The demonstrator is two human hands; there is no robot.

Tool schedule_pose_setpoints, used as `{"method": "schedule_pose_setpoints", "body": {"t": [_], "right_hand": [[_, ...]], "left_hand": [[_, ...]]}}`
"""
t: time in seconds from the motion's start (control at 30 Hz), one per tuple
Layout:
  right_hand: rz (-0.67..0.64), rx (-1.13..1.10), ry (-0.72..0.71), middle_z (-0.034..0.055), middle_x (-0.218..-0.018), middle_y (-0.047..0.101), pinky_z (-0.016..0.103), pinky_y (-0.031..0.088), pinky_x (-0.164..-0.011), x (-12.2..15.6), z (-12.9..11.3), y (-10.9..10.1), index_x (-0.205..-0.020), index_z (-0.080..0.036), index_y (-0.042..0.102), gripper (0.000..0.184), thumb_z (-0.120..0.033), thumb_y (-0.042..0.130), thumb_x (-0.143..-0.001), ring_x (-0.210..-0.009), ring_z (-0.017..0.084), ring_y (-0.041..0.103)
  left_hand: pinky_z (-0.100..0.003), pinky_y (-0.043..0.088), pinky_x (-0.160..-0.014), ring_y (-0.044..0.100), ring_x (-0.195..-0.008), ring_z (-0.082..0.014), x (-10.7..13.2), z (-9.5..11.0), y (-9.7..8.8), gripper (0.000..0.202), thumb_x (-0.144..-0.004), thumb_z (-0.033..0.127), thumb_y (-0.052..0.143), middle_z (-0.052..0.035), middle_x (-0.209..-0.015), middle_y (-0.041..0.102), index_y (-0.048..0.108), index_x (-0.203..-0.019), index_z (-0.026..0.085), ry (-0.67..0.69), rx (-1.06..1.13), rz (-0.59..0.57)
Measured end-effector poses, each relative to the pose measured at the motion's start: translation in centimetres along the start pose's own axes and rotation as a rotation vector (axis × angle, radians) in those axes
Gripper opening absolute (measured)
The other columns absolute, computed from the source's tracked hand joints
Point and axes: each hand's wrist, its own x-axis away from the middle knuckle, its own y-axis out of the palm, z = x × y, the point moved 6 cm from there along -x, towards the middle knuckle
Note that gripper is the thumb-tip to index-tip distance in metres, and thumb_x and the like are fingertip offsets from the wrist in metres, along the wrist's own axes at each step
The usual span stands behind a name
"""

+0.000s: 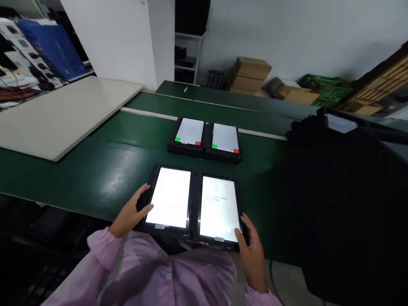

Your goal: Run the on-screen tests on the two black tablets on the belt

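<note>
Gripping two lit tablets side by side at the green bench (95,170) edge, left hand (132,210) clasps the left tablet (170,197), right hand (251,248) the right tablet (218,208); two more tablets (205,138) beyond, white board (63,114) left, dark bulk (344,204) right.

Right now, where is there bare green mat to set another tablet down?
Bare mat lies left of the near tablets, bordered by the white board. A narrow strip separates near tablets from far tablets. The right is crowded by a black mass. The left hand and right hand grip the near pair's outer edges.
</note>
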Motion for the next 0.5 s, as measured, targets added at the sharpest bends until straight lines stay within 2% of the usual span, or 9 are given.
{"method": "schedule_pose_setpoints", "body": {"t": [0.1, 0.17, 0.37, 0.5], "right_hand": [[-0.043, -0.002, 0.009, 0.0080, -0.151, 0.042, 0.055, 0.030, -0.116, 0.0, 0.1, -0.2, -0.137, -0.026, 0.051, 0.064, -0.060, 0.063, -0.085, -0.139, 0.033, 0.038], [-0.080, 0.006, -0.008, 0.0079, -0.153, 0.041, 0.054, 0.028, -0.118, 0.0, -0.1, -0.6, -0.139, -0.026, 0.050, 0.066, -0.059, 0.065, -0.084, -0.140, 0.032, 0.037], [-0.291, 0.013, -0.023, 0.0047, -0.161, 0.026, 0.053, 0.025, -0.120, 0.1, -0.2, -1.4, -0.152, -0.031, 0.034, 0.081, -0.052, 0.070, -0.083, -0.147, 0.029, 0.025], [-0.345, 0.061, -0.060, 0.0063, -0.162, 0.021, 0.056, 0.023, -0.120, 0.3, -0.1, -1.8, -0.153, -0.030, 0.032, 0.083, -0.050, 0.071, -0.083, -0.148, 0.030, 0.021]], "left_hand": [[-0.050, 0.023, -0.123, 0.025, -0.149, -0.0284, 2.4, -0.4, 0.2, 0.084, -0.085, 0.054, 0.064, -0.0043, -0.162, 0.027, 0.023, -0.155, 0.030, -0.022, -0.043, -0.159], [-0.051, 0.023, -0.122, 0.020, -0.150, -0.0290, 3.3, -0.5, 0.3, 0.086, -0.086, 0.055, 0.064, -0.0036, -0.164, 0.022, 0.020, -0.156, 0.032, -0.018, -0.040, -0.200], [-0.055, 0.021, -0.122, 0.014, -0.151, -0.0310, 3.8, -0.8, 0.6, 0.085, -0.088, 0.054, 0.062, -0.0031, -0.165, 0.019, 0.017, -0.156, 0.034, 0.026, -0.061, -0.187], [-0.058, 0.024, -0.120, 0.015, -0.151, -0.0340, 3.6, -0.9, 0.7, 0.085, -0.086, 0.053, 0.064, -0.0056, -0.164, 0.020, 0.019, -0.156, 0.033, 0.030, -0.072, -0.175]]}}
